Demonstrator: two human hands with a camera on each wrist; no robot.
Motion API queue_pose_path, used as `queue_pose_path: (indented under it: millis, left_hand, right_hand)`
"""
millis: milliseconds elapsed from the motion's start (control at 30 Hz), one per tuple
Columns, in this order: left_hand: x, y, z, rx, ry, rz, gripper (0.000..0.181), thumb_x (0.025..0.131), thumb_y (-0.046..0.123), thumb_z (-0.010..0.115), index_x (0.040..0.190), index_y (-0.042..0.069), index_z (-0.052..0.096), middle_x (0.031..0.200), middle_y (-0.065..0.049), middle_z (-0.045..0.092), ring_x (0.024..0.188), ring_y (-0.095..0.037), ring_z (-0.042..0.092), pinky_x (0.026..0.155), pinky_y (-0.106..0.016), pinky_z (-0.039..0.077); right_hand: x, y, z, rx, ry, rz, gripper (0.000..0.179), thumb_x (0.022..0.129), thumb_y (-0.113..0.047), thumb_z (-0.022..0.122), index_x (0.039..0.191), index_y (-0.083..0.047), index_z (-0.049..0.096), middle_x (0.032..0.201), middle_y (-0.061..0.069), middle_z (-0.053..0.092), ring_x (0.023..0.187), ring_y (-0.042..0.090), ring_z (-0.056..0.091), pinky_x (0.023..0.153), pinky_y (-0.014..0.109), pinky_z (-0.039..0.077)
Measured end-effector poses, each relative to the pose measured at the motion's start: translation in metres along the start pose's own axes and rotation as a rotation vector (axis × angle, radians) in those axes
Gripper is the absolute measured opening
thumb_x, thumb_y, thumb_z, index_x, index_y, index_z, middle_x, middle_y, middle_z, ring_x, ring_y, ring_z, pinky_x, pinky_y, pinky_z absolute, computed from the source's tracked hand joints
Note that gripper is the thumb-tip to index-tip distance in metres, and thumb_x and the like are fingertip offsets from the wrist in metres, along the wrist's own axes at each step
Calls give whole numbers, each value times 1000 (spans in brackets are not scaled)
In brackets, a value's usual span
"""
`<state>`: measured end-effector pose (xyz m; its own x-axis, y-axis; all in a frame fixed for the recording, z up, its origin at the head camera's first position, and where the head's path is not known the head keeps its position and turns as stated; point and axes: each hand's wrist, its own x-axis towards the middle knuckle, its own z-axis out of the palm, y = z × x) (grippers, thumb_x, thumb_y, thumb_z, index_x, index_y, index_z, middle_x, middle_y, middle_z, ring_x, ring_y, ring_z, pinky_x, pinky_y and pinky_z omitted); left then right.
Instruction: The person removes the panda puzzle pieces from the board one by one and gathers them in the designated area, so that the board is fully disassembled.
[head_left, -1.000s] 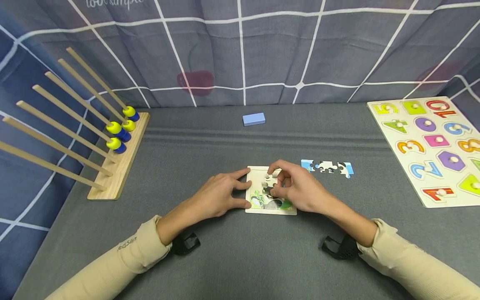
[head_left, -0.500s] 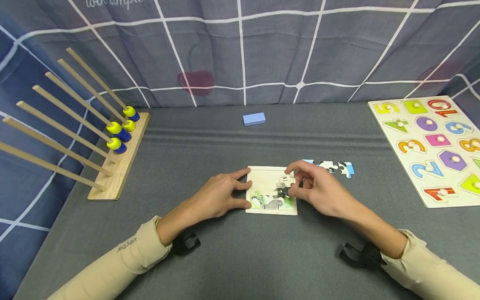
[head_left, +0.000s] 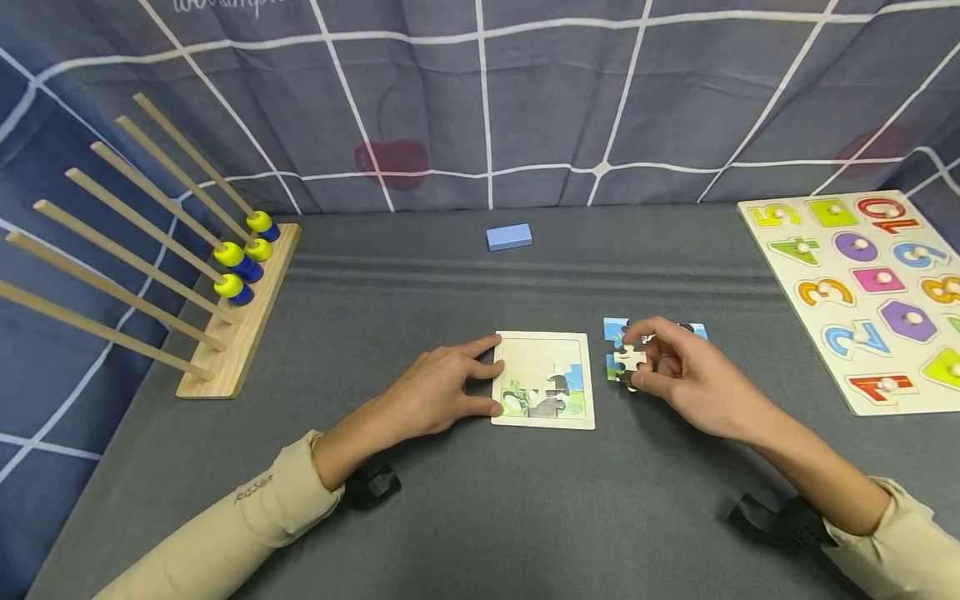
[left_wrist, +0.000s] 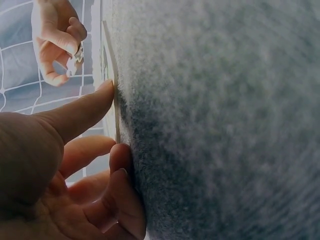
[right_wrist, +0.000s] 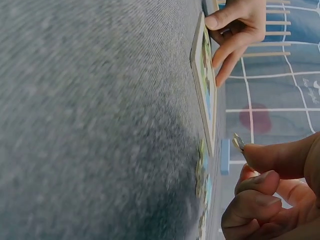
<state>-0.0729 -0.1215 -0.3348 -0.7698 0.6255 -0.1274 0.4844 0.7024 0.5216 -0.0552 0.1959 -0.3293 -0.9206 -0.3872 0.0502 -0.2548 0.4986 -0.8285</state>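
My left hand (head_left: pixel 442 387) lies at the left side of a wooden puzzle tray (head_left: pixel 528 353), its thumb and extended fingertips touching the edge. The tray's upper left is bare wood; panda, green and blue picture parts fill its bottom and right. Right of the tray, my right hand (head_left: pixel 693 383) pinches a panda jigsaw piece (right_wrist: pixel 239 142) between thumb and index finger. In the head view it hovers over loose jigsaw pieces (head_left: pixel 613 328), partly hiding them. The left wrist view also shows this piece (left_wrist: pixel 75 60) between the fingertips.
An abacus (head_left: pixel 247 350) with upright rods and yellow and blue beads stands at left. A blue block (head_left: pixel 508 237) lies at the back. A number peg board (head_left: pixel 832 325) lies at right. A checked curtain (head_left: pixel 540 100) hangs behind the table (head_left: pixel 480 517).
My right hand has lifted the panda piece from the tray and carried it right, over the loose pieces. The left hand has stayed at the tray's edge.
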Motion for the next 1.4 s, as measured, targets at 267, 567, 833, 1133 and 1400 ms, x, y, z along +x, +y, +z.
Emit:
queue_pose_path:
  millis: [267,567,833,1133,1400]
  left_hand:
    - [1,1,0,6,-4,-4,56,83,31,79,131,6,64,152,-12,41,129,-31,50,97,-47,45]
    - [1,1,0,13,-9,-8,56,83,31,79,131,7,64,152,-11,41,128,-31,51,96,-47,45]
    - [1,1,0,8,-7,-3,56,84,31,79,131,6,64,152,-11,41,129,-31,50,96,-47,45]
    - [1,1,-1,10,-13,-2,56,84,31,79,132,6,63,152,-12,41,128,-31,51,96,-47,45]
    - [0,1,-1,15,-13,1,57,84,31,79,132,6,63,152,-13,41,128,-30,51,95,-46,45]
  right_hand:
    - [-11,15,-13,-10,30,22,35,87,7,67,118,-2,55,75,3,55,52,11,41,51,29,36]
    - [-17,27,-19,-81,33,28,34,86,7,68,117,-3,58,75,1,58,52,9,45,51,26,37]
    - [-15,31,-17,-232,62,26,32,85,4,72,115,-4,62,76,-1,55,55,8,44,53,25,36]
    - [-12,29,-17,-300,59,52,32,84,-2,75,113,-6,62,77,-3,55,58,7,44,55,27,36]
    - [-11,25,-17,-481,59,26,31,83,-11,79,111,-11,64,79,-7,53,62,5,45,61,32,37]
